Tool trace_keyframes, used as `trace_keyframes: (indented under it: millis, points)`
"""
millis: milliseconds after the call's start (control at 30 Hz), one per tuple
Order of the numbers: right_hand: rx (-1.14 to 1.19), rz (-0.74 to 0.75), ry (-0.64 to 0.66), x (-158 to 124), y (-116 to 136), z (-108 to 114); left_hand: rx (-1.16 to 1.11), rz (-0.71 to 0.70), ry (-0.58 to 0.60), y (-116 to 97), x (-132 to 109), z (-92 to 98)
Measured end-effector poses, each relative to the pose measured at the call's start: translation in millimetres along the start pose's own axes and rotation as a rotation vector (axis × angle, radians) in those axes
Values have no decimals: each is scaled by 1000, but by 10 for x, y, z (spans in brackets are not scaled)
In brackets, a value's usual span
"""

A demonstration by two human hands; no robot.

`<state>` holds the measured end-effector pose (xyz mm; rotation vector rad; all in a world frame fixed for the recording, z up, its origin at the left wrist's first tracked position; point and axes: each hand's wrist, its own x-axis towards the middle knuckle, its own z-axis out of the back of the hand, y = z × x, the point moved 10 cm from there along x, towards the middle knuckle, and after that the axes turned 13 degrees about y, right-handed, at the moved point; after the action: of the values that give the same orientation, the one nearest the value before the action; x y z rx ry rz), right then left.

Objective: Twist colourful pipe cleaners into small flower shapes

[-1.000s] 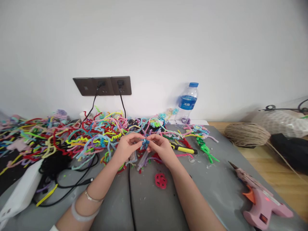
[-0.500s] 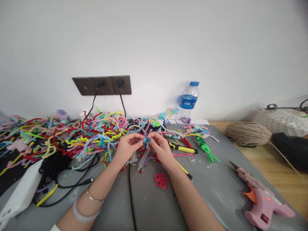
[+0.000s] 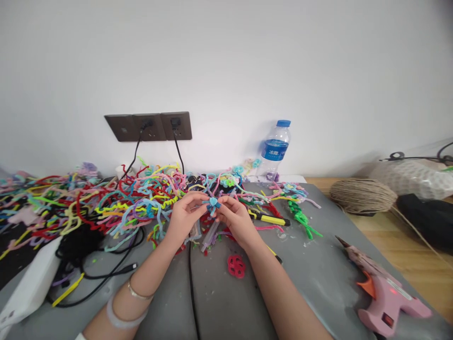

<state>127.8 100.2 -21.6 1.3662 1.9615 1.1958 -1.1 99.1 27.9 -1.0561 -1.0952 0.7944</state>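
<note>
Both of my hands meet over the middle of the grey table (image 3: 219, 302). My left hand (image 3: 184, 216) and my right hand (image 3: 234, 218) pinch a small blue pipe-cleaner flower (image 3: 213, 203) between their fingertips, held a little above the table. Just behind it spreads a big tangle of coloured pipe cleaners (image 3: 106, 203). A finished red pipe-cleaner flower (image 3: 236, 266) lies flat on the table below my right wrist. A clear glue stick (image 3: 208, 235) lies under my hands.
A pink hot glue gun (image 3: 384, 295) rests at the right front. A yellow-and-black utility knife (image 3: 269, 218), a green twisted piece (image 3: 301, 219), a water bottle (image 3: 275, 150), a ball of twine (image 3: 363, 197), wall sockets (image 3: 148, 126) with black cables, and a white box (image 3: 30, 283) surround the work area.
The blue flower has turned between my fingertips and now faces up more, with its loops showing. My hands stay in nearly the same place.
</note>
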Motion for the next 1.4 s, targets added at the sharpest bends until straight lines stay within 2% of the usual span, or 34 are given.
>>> trace_keyframes:
  millis: [167,267,633,833,1033,1200,1400]
  points:
    - [-31,9,55,-1,20,-44,0,122,-45,107,-25,50]
    - [-53,15,78,-5,32,-53,-8,155,-26,131,-25,26]
    - [-132,39,92,-13,62,-75,239,66,78,-71,-16,-69]
    - [-241,93,94,-19,141,-104,257,79,108,-51,-28,-119]
    - [-288,121,44,-6,164,-29,279,96,101,-48,-35,-149]
    - [-377,120,14,-7,190,7,360,81,53,-36,-47,-85]
    - [-406,137,36,-10,217,-41,313,146,77,28,-36,-61]
